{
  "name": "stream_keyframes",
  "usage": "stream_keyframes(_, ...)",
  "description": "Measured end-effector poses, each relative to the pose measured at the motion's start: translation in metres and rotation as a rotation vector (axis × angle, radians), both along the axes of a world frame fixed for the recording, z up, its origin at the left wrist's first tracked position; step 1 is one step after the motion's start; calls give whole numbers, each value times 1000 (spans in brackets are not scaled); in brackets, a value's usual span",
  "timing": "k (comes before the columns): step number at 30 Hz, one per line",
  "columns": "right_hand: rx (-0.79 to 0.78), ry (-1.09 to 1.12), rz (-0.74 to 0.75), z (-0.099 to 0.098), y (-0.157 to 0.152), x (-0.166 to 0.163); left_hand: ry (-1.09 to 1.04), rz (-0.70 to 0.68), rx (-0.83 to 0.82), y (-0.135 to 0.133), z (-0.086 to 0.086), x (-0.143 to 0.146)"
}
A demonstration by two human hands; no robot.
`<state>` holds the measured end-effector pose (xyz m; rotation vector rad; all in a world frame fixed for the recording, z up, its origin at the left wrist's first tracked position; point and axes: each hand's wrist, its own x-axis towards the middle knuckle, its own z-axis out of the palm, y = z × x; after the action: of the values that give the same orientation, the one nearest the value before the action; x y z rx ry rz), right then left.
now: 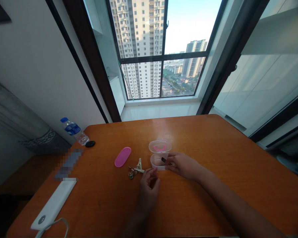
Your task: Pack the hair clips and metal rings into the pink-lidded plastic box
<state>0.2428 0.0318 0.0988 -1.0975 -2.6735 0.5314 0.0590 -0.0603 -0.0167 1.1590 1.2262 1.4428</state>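
A small clear plastic box stands on the table, its hinged lid with a pink handle tipped back. My right hand is at the box's right side, its fingers closed on a small black clip-like piece over the opening. My left hand is curled at the box's front left corner, fingertips drawn together. Whether it pinches the rim or something tiny is hidden. Just left of it lies a small pile of metal clips and ring-like pieces. A pink oval tray lies flat beyond the pile.
At the table's left edge are a water bottle with a blue cap, a black oval object and a white power strip with a cable. The wooden table reaches toward a window.
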Motion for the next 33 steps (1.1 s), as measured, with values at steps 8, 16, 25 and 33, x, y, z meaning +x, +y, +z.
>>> stream_keyframes(8, 158, 35, -2, -19, 6, -5, -52, -4, -41, 0, 4, -1)
stream_keyframes(16, 264, -4, -56, -30, 18, -14, -109, 6, -102, 0, 7, -4)
stream_keyframes(25, 314, 33, -65, -16, 12, -11, -81, -7, -94, 0, 4, -5)
stream_keyframes(33, 357, 166, -145, -45, -46, -11, 188, -3, -5, -9, 14, -3)
